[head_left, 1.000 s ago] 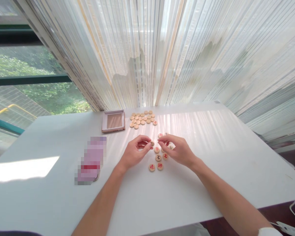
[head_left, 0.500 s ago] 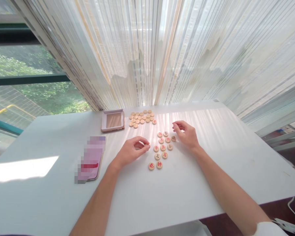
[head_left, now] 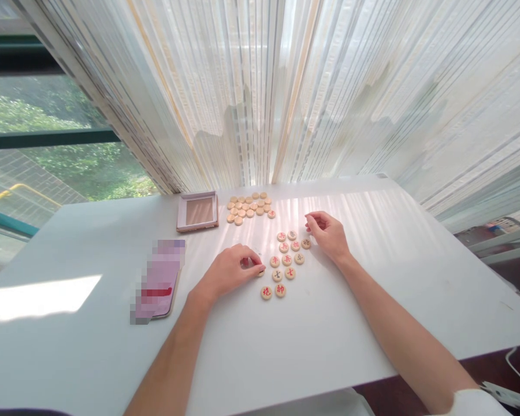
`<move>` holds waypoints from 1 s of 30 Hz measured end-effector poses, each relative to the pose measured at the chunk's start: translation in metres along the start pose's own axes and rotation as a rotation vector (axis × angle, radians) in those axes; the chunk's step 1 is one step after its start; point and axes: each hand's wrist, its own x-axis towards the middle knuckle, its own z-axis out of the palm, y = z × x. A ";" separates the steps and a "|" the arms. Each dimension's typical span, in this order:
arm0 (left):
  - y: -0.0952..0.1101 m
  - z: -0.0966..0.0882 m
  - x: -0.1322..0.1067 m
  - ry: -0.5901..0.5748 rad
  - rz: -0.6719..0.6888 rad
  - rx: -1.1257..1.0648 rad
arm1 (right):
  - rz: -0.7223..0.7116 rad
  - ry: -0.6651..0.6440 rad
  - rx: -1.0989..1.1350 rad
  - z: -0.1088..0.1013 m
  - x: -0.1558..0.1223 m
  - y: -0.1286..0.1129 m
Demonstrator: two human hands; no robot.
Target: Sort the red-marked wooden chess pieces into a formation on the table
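I am seeing my left hand point(head_left: 230, 270) pinching a chess piece point(head_left: 260, 271) down at the left edge of the face-up cluster point(head_left: 287, 259); my right hand point(head_left: 328, 234) is curling just right of it, and I cannot tell whether it is holding anything.

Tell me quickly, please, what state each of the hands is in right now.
Left hand: closed, fingertips pinching a wooden piece down on the table.
Right hand: curled beside the lettered pieces; whether it holds anything cannot be told.
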 end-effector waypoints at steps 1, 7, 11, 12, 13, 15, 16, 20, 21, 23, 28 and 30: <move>0.000 0.000 0.000 -0.001 0.007 0.003 | 0.001 -0.002 0.000 0.000 0.000 0.000; 0.001 0.001 0.000 -0.018 0.001 0.063 | 0.004 -0.011 -0.004 0.000 -0.001 -0.001; 0.004 0.002 -0.001 -0.031 0.001 0.087 | 0.006 -0.016 -0.009 -0.001 -0.001 -0.003; 0.004 0.003 -0.002 -0.029 0.004 0.092 | 0.005 -0.017 -0.011 -0.001 -0.001 -0.003; 0.005 0.003 -0.002 -0.027 0.009 0.095 | 0.005 -0.018 -0.013 -0.001 -0.001 -0.003; 0.005 0.004 -0.002 -0.025 0.022 0.097 | 0.003 -0.017 -0.016 -0.001 -0.002 -0.004; 0.005 0.005 -0.001 -0.025 0.028 0.099 | 0.002 -0.016 -0.017 -0.001 -0.002 -0.004; 0.006 0.006 -0.001 -0.019 0.041 0.109 | 0.002 -0.013 -0.021 -0.001 -0.002 -0.005; 0.006 0.005 -0.001 -0.016 0.041 0.110 | 0.002 -0.013 -0.021 -0.001 -0.002 -0.005; 0.006 0.005 -0.001 -0.015 0.040 0.109 | 0.000 -0.013 -0.020 -0.001 -0.002 -0.005; 0.008 0.005 -0.002 -0.030 0.041 0.124 | -0.004 -0.010 -0.026 -0.001 -0.002 -0.006; 0.009 0.006 -0.002 -0.039 0.045 0.131 | -0.007 -0.010 -0.030 0.000 -0.002 -0.006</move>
